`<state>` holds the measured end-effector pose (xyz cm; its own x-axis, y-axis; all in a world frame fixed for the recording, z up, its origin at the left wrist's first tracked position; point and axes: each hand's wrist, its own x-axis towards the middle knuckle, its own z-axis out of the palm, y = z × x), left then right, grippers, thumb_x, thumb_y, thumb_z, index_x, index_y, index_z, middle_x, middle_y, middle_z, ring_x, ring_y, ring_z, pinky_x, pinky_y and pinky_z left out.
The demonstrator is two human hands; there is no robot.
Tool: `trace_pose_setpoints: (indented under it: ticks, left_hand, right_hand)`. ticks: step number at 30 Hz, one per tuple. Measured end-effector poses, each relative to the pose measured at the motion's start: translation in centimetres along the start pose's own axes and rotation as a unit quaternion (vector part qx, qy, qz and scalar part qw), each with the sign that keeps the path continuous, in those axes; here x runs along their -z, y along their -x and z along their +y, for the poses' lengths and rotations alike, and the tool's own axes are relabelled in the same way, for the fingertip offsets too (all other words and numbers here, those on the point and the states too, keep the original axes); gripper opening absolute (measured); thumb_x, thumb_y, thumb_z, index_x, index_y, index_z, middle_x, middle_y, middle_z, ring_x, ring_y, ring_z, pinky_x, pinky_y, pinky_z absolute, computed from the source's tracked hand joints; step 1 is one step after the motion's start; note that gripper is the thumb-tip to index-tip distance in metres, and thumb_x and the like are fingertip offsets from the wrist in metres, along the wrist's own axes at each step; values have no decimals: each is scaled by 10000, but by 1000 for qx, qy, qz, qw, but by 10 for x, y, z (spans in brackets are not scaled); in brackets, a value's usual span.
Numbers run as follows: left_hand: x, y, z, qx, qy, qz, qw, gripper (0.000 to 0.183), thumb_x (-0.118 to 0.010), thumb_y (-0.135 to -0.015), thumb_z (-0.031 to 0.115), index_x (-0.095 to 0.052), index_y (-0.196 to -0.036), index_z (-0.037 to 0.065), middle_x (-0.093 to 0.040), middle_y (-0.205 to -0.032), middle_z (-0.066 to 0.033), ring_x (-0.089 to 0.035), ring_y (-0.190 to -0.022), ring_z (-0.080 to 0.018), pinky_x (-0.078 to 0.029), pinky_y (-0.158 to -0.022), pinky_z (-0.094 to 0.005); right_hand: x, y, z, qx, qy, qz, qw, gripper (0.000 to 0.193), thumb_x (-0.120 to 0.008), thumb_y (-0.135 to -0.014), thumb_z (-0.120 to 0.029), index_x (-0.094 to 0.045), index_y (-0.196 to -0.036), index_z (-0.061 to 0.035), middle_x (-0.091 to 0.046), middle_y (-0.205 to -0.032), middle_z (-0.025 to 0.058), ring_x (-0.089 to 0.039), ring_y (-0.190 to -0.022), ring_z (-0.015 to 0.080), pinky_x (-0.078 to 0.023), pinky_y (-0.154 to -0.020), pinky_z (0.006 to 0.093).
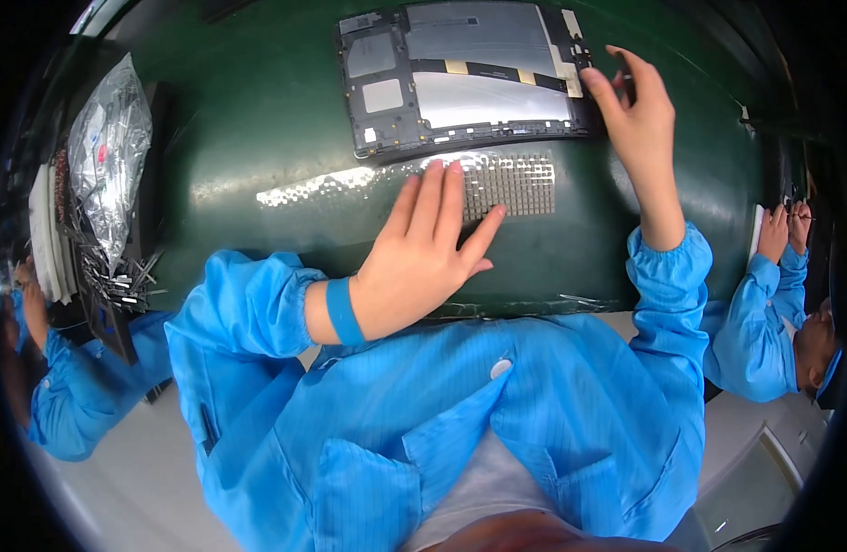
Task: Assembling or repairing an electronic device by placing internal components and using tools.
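Note:
My left hand (pixel 414 262), with a blue band on its wrist, lies with fingers spread on a clear sheet of small grey square pads (pixel 524 184). Its fingertips press near the left part of the grid of pads. Beyond the sheet sits an opened tablet-like housing (pixel 474 78), with silvery metal panels, a black frame and a dark flat cable with gold patches. At the housing's right edge, my right hand (pixel 642 101) has thumb and forefinger apart, the thumb close to the frame. Its other fingers curl partly out of sight, and I make out nothing held.
The green worktop (pixel 248 129) stretches under everything. On the left, a clear plastic bag (pixel 110 147) rests above a pile of small dark and silvery strips (pixel 120 281). Co-workers in blue sleeves (pixel 750 304) sit at the right and left edges.

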<state>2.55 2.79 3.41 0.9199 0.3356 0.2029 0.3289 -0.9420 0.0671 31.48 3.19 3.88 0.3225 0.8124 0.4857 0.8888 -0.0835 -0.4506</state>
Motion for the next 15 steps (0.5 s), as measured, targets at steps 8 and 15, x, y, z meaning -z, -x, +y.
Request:
trace_pose_setpoints:
  ticks: [8, 15]
  left_hand:
    - [-5, 5, 16, 0, 17, 13, 1000, 718, -665, -743, 498, -500, -1360, 172, -477, -1289, -272, -485, -1190, -419, -437, -976, -497]
    - [9, -7, -4, 91, 23, -4, 996, 683, -682, -718, 515, -559, -1251, 106, -512, -1175, -197, -500, -1113, -381, -462, -925, -516]
  right_hand:
    - [23, 40, -48, 62, -260, -80, 960, 109, -646, -858, -56, -667, -954, -9, -558, -881, 63, -532, -752, 201, -425, -671, 275]
    - [27, 14, 0, -29, -37, -35, 998, 167, -605, -913, -127, -608, -1016, 4, -602, -782, 126, -587, -677, 236, -469, -629, 300]
